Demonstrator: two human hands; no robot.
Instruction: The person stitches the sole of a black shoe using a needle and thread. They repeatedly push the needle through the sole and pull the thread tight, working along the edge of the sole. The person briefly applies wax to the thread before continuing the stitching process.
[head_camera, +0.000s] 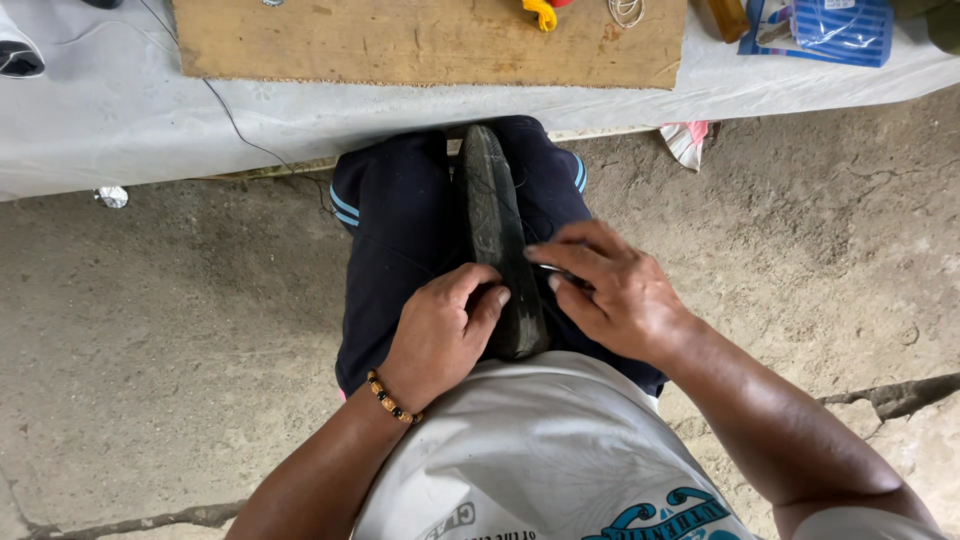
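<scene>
A rough concrete floor (170, 330) fills most of the view; along the top runs a table under a white cloth (110, 110), and on it lies a flat wooden board (420, 40); a blue packet (830, 28) sits at the cloth's far right corner. The person sits with knees in dark blue trousers (395, 230) pressed together; a black shoe (497, 240) stands on edge between them, sole upward, toe toward the table. The left hand (440, 335) is curled around the shoe's heel end, thumb pressed on the sole; a beaded bracelet (390, 398) circles that wrist. The right hand (605, 290) pinches a thin dark tool (560, 273) between thumb and fingers, its tip touching the shoe's edge.
</scene>
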